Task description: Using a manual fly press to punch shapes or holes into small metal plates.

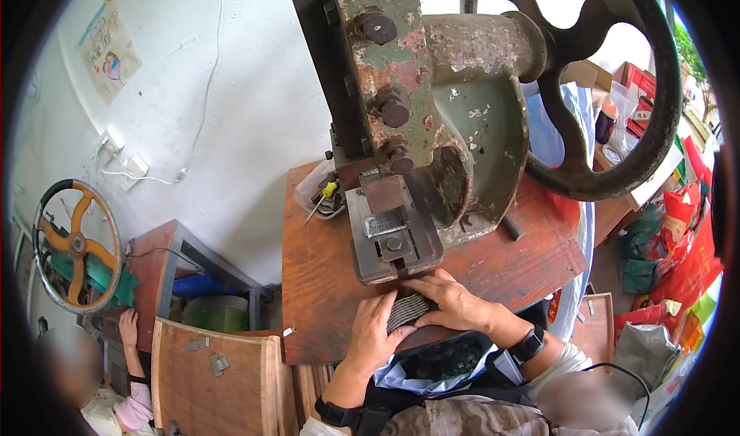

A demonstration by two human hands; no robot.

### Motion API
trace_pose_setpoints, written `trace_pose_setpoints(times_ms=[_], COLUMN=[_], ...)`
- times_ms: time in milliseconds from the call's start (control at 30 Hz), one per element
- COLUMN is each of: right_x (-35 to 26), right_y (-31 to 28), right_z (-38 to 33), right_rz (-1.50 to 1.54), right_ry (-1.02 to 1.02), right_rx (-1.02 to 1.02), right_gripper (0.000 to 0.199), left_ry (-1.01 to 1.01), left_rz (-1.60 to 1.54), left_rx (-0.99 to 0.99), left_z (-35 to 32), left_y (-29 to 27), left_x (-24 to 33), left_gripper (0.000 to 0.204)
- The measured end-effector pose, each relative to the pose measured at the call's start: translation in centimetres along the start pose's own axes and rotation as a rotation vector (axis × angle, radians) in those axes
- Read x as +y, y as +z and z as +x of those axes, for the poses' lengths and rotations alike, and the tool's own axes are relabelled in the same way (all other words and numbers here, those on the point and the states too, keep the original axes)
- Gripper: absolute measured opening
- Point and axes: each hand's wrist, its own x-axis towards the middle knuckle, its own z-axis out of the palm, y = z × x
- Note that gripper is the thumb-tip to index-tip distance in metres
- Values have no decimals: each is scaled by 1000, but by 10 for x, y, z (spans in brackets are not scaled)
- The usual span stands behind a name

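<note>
My left hand (pixel 373 334) and my right hand (pixel 456 306) meet at the front edge of a reddish-brown wooden table. Between them is a bundle of thin grey pieces (pixel 409 310), stacked side by side so that it looks striped. Fingers and thumbs of both hands are closed round its two sides. Just beyond my fingertips stands the steel die block (pixel 395 247) of a hand press, with a bolt on its top and a small ridged metal piece (pixel 385 222) lying on it. The worn green press body (pixel 478 120) rises behind.
A large black handwheel (pixel 669 89) sits right of the press. A clear tub (pixel 312 186) holds metal bits and a yellow-handled screwdriver (pixel 330 190). A bag of dark pieces (pixel 443 363) lies below my hands. At left, another person's hand (pixel 129 328) is near a second wheel (pixel 77 243).
</note>
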Motion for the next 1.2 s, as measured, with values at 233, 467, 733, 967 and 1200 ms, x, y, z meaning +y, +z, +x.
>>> trace_pose_setpoints(times_ms=[233, 467, 733, 967, 1200], right_x=[-22, 4, 5, 6, 10], right_y=[23, 6, 7, 4, 7], right_z=[-11, -4, 2, 5, -3], right_rz=[-543, -153, -133, -29, 14], right_ry=[155, -23, -36, -64, -72], right_rx=[-3, 99, 83, 110, 178], right_gripper=[81, 69, 55, 53, 49], left_ry=[-9, -5, -17, -92, -408], left_rz=[130, 106, 39, 139, -237], left_rx=[54, 39, 50, 60, 301], left_z=[0, 3, 3, -1, -1], left_y=[11, 7, -4, -5, -80], left_x=[1, 5, 2, 8, 22], left_gripper=[55, 59, 53, 43, 37])
